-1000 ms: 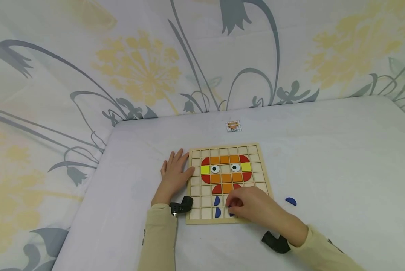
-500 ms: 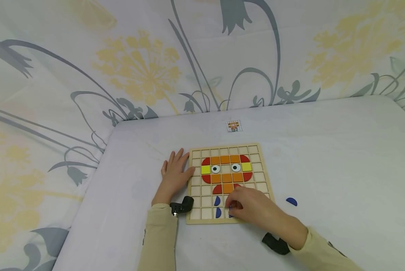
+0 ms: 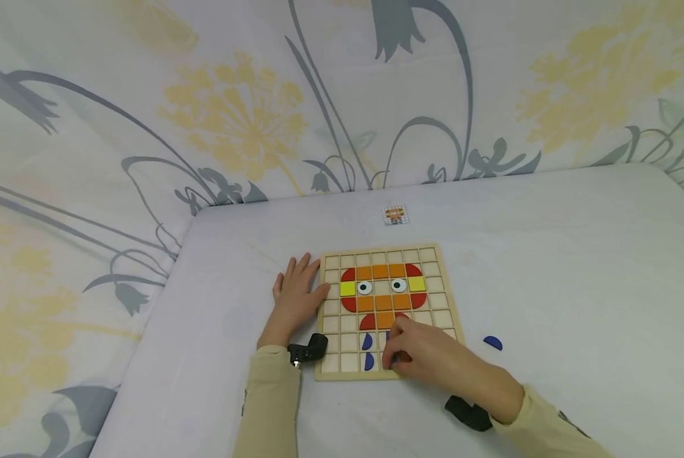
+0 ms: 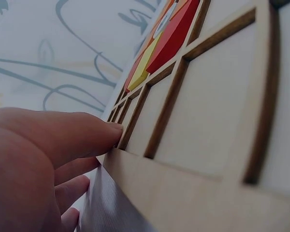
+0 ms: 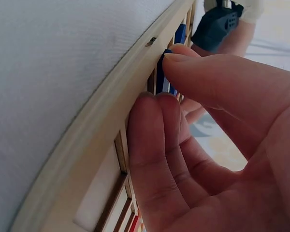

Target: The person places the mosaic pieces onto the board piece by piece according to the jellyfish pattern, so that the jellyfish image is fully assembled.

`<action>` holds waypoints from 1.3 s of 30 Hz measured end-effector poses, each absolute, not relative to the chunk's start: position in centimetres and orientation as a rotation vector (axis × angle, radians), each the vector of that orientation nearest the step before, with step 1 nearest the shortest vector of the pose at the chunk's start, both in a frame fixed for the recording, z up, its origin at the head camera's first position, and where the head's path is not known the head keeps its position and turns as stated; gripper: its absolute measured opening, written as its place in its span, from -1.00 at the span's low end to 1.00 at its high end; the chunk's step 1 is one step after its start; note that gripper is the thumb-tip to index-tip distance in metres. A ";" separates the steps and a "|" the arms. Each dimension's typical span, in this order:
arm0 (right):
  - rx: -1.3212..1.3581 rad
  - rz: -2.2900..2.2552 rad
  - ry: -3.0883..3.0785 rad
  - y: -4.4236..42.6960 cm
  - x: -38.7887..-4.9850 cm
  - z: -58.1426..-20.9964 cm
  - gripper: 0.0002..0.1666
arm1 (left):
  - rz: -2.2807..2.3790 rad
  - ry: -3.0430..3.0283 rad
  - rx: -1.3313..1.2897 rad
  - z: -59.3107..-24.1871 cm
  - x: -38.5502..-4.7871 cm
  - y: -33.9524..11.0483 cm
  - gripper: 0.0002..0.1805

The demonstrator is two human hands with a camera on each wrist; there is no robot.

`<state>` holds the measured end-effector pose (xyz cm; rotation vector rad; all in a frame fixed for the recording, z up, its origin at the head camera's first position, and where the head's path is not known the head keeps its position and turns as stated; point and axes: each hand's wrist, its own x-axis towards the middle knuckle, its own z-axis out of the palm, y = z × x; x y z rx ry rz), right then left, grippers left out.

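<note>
A wooden grid board [image 3: 333,375] lies on the table, with orange, red and yellow pieces and two eye pieces [image 3: 398,285] forming a face. Below the face, two blue half-circle pieces [image 3: 367,341] lie in one column. Over the column to their right, my right hand [image 3: 433,350] pinches another blue half-circle piece [image 5: 160,72] between thumb and fingers, low against the bottom row. Part of one more blue piece [image 3: 388,335] shows just above those fingers. My left hand [image 3: 294,298] lies spread at the board's left side, its thumb [image 4: 101,133] touching the frame.
A loose blue half-circle [image 3: 493,343] lies on the white cloth right of the board. Behind the board is a small picture card [image 3: 396,215] with a gridded face. Patterned fabric [image 3: 342,95] rises at the back and left.
My right hand's fingertips have moved slightly down toward the bottom row, baring part of a blue piece above them. The left hand keeps its place at the board's edge.
</note>
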<state>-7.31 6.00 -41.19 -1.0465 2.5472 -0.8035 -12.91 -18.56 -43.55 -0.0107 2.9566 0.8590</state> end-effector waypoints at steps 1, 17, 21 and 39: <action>-1.048 -0.809 2.545 6.0 -7.4 -41.2 -0.86 | 0.856 2.959 -0.010 -43.6 -12.9 -18.6 -0.40; -0.897 -0.849 2.598 9.2 -10.4 -40.4 -0.88 | 0.873 2.961 -0.022 -44.0 -13.0 -18.8 -0.40; -0.825 -0.838 2.560 10.2 -11.0 -40.1 -0.89 | 0.865 2.959 -0.027 -44.0 -13.0 -18.8 -0.40; -0.697 -0.755 2.608 16.0 -11.1 -39.6 -0.79 | 0.875 2.983 -0.005 -43.5 -12.9 -18.4 -0.41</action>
